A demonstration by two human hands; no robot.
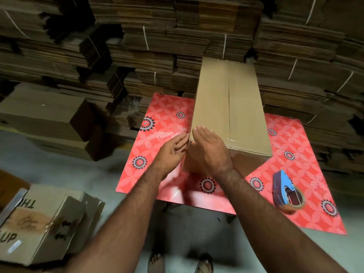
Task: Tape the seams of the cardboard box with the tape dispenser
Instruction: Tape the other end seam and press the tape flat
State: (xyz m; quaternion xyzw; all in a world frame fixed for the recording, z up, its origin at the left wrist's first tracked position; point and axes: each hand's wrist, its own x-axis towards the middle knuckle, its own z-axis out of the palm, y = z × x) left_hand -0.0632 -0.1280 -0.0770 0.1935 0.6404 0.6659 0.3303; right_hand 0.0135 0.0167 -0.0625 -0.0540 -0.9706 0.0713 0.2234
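So the cardboard box (228, 107) is sitting closed on the red flowery bench (157, 123), flaps meeting along the top seam, so no telling what's inside. Right hand (208, 150) is lying flat, fingers straight, over the box's near-left corner; left hand (173, 150) is hovering open just left of that corner. Tape dispenser (285, 190) is resting on the bench, near-right of the box, nobody gripping it.

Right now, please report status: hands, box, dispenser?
Left hand open beside box. Right hand open, flat on its near corner. Dispenser lies on table, not held. Nothing in the way.
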